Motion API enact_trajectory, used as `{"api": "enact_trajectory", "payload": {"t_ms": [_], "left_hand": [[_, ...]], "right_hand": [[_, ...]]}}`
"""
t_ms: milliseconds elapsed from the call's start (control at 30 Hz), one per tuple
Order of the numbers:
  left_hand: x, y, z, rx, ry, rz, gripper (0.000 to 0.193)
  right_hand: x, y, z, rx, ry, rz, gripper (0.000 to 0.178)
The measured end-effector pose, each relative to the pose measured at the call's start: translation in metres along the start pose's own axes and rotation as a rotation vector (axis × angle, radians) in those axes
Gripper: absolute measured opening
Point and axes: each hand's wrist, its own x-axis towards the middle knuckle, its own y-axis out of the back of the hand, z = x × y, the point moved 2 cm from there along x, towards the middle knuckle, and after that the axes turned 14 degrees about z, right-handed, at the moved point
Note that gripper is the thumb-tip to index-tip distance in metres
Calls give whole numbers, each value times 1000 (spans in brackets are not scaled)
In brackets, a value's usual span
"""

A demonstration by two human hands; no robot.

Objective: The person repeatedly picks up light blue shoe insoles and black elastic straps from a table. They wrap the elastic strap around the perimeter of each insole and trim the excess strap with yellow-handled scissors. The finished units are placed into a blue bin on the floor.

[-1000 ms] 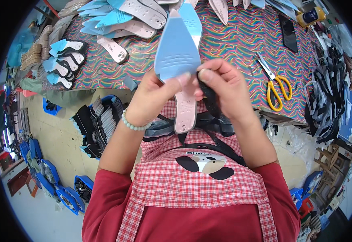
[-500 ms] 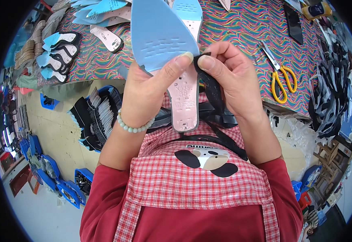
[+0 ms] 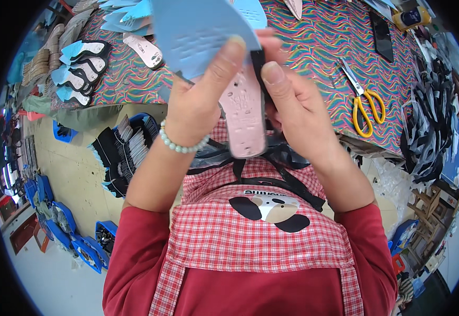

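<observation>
My left hand (image 3: 196,102) grips a shoe insole board (image 3: 246,124) by its middle, the thumb lying on top. Its wide front is covered by a light blue sheet (image 3: 187,34); the narrow heel half is pink and points toward me. On the right edge of the board, my right hand (image 3: 298,105) pinches a black strip (image 3: 258,66) between thumb and fingers. The strip runs down along the edge and is partly hidden behind the hand. Both thumbs are slightly blurred.
Yellow-handled scissors (image 3: 366,108) lie on the patterned tablecloth (image 3: 313,31) at right, below a black phone (image 3: 381,37). Black strips (image 3: 432,116) hang at the far right. Several finished-looking insoles (image 3: 84,68) and a loose pink one (image 3: 144,50) lie left. Blue bins (image 3: 90,253) stand on the floor.
The insole board has shifted slightly up and tilted, its heel swinging a little right. My right hand has drawn the black strip down against the board's edge, where it hung loose before.
</observation>
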Motion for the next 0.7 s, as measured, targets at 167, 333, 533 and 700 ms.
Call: {"api": "enact_trajectory", "payload": {"t_ms": [167,333,533,700], "left_hand": [[-7,-1,15,-81,-34,192,49],[-15,-11,19,-190,50,261,48],[-3,-24,5,-95,261,325,46],[-18,-26,-3,-46,157,219,39]], "right_hand": [[-20,0,19,218,136,146,19],[-28,0,24,49,187,128,13],[-14,5,16,-317,428,268,11],[-12,5,9,-619,759,317,22]]}}
